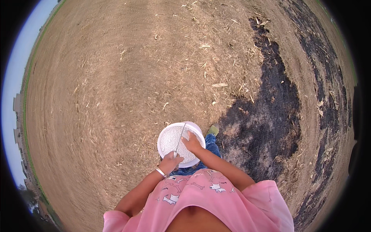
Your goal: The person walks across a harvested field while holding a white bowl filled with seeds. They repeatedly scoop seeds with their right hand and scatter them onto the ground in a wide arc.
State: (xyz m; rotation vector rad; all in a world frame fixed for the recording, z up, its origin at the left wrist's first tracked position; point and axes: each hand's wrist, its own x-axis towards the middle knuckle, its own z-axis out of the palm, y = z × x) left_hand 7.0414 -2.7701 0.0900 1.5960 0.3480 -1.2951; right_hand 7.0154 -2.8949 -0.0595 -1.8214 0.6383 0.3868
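Observation:
A round white bucket (160, 141) sits in front of my body, filled with small white granules (170, 138). Across its top runs a thin metal wire handle (181, 136) with a white grip. My left hand (168, 162) is closed round that grip at the near left side, a pale band on its wrist. Over the right part of the granules is my right hand (192, 143), thumb and forefinger apart, close beside the wire. Nothing shows between its fingers, and I cannot tell whether they touch the granules.
Dry brown soil (116, 89) strewn with pale straw and husks surrounds me. To the right lies a black burnt patch (266, 120). My foot in a greenish shoe (213, 129) stands just right of the bucket. Low buildings (17, 123) line the far left edge.

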